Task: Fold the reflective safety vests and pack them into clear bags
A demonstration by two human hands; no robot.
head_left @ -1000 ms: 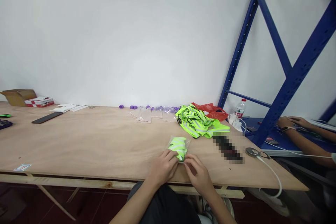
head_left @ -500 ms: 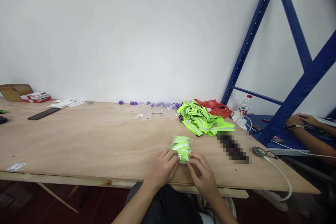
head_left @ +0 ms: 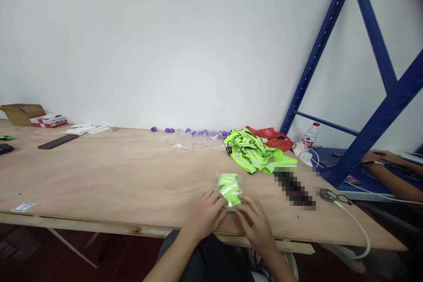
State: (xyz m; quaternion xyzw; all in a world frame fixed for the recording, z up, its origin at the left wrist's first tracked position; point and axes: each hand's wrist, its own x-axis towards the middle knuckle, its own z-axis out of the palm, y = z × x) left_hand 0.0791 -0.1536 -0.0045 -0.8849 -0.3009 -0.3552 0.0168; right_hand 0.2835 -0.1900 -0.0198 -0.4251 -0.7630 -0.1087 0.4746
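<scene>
A clear plastic bag [head_left: 229,185] packed with folded neon-green reflective straps lies flat on the wooden table in front of me. My left hand [head_left: 209,211] has its fingers closed on the bag's near left corner. At the near right corner, my right hand [head_left: 256,222] pinches the bag's edge between thumb and fingers. Beyond the bag, to the right, sits a loose heap of neon-green reflective straps [head_left: 253,152] with black buckles. The bag's near edge is partly hidden by my fingers.
Flat clear bags [head_left: 183,141] and several small purple rolls [head_left: 169,131] lie along the wall. A red plastic bag [head_left: 272,136], a bottle [head_left: 310,135] and a cabled round device [head_left: 328,194] are at right, near a blue rack post [head_left: 360,130]. Another person's hands [head_left: 376,157] are beyond it.
The camera view has shifted slightly. My fingers have moved a little along the bag's near edge, and the straps inside look flatter and more evenly spread.
</scene>
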